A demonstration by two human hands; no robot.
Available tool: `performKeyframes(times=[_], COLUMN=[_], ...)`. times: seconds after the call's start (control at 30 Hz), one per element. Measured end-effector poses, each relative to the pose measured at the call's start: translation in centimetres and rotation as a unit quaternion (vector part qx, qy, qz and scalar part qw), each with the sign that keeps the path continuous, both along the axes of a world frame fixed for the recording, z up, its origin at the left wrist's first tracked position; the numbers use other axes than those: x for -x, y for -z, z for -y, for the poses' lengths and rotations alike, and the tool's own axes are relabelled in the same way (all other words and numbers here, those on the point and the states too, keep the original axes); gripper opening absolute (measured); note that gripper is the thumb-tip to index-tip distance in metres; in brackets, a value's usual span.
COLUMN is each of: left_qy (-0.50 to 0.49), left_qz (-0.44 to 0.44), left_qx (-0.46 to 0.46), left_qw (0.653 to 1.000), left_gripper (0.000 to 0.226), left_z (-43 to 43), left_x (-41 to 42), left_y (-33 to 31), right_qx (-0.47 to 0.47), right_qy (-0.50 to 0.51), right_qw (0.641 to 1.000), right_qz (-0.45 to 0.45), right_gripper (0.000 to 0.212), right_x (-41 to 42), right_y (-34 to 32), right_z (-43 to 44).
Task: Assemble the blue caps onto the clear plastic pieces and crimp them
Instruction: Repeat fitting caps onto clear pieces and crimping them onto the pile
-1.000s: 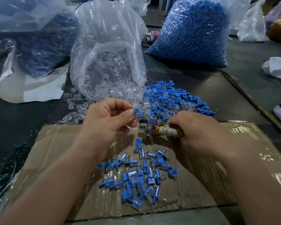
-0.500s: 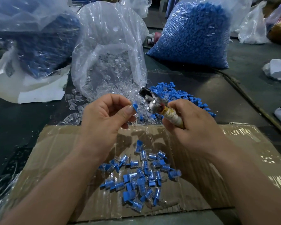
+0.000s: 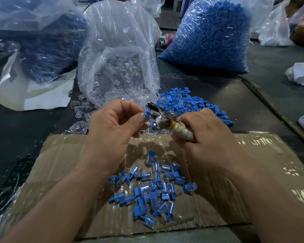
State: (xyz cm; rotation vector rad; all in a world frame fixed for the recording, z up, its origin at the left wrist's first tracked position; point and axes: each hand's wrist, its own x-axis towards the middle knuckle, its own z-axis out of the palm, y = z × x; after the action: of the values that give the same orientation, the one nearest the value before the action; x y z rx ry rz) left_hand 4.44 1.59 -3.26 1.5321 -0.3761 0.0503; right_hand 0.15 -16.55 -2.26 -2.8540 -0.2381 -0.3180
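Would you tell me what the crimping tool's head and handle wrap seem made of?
Crimping tool head: likely polished steel, from its bright glints. Handle wrap: cream tape or cloth, matte, wound in visible ridges.

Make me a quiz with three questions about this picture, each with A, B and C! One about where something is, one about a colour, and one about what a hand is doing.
1. Where does the pile of finished pieces lie?
A. On the cardboard sheet
B. Inside a closed box
C. On a chair

2. What colour are the loose caps?
A. Red
B. Green
C. Blue

3. What is the left hand doing?
A. Lying flat on the table
B. Pinching a capped piece
C. Waving in the air

Answers:
1 A, the pile rests on the brown sheet near the person.
2 C, the heap behind the hands is blue.
3 B, thumb and finger pinch it at the tip of the crimping tool, which the right hand grips.
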Motion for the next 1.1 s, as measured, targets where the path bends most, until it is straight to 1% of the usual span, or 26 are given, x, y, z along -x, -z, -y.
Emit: performKeyframes(times=[0.03,0.1,0.17,0.27,0.37,0.43,0.53,0.6,0.83,0.97,1.03,1.1], left_qy=[0.000,-0.002,-0.005,-0.013,-0.023,-0.026,-0.030,-0.034,-0.037,-0.037,-0.042,-0.026], left_qz=[0.001,0.003,0.007,0.011,0.018,0.020,0.021,0.020,0.004,-0.020,-0.043,-0.077], left_qx=[-0.002,-0.004,-0.005,-0.006,-0.010,-0.016,-0.029,-0.030,-0.027,-0.016,0.004,0.030], left_qw=[1.000,1.000,1.000,1.000,1.000,0.999,0.999,0.999,0.999,0.999,0.998,0.996], left_gripper=[0.013,0.015,0.014,0.010,0.015,0.018,0.019,0.020,0.020,0.017,0.014,0.007], left_z=[0.0,0.0,0.0,0.0,0.1,0.1,0.0,0.1,-0.1,-0.1,-0.1,-0.3], left_x=[0.0,0.0,0.0,0.1,0.1,0.1,0.1,0.1,0.0,0.1,0.0,-0.1], left_y=[0.0,0.1,0.2,0.1,0.1,0.1,0.2,0.1,0.2,0.2,0.0,-0.3], right_qx=[0.002,-0.016,-0.027,-0.047,-0.061,-0.072,-0.084,-0.077,-0.071,-0.059,-0.034,-0.015], right_qy=[0.000,0.007,0.013,0.017,0.017,0.018,0.026,0.029,0.023,0.026,0.036,0.044], right_qw=[1.000,1.000,0.999,0.997,0.996,0.995,0.994,0.994,0.996,0.997,0.997,0.996], right_qz=[0.005,-0.014,-0.037,-0.050,-0.059,-0.061,-0.065,-0.067,-0.058,-0.044,-0.053,-0.076], right_gripper=[0.030,0.030,0.025,0.017,0.018,0.023,0.025,0.020,0.018,0.017,0.018,0.022], right_x=[0.0,0.0,0.1,0.1,0.1,0.0,-0.1,-0.1,-0.1,0.0,-0.1,-0.2], right_y=[0.0,-0.1,-0.1,0.0,0.0,0.0,0.1,0.3,0.3,0.1,0.0,-0.1], right_z=[-0.1,-0.2,-0.2,-0.3,-0.5,-0.6,-0.8,-0.7,-0.9,-0.3,0.4,0.9])
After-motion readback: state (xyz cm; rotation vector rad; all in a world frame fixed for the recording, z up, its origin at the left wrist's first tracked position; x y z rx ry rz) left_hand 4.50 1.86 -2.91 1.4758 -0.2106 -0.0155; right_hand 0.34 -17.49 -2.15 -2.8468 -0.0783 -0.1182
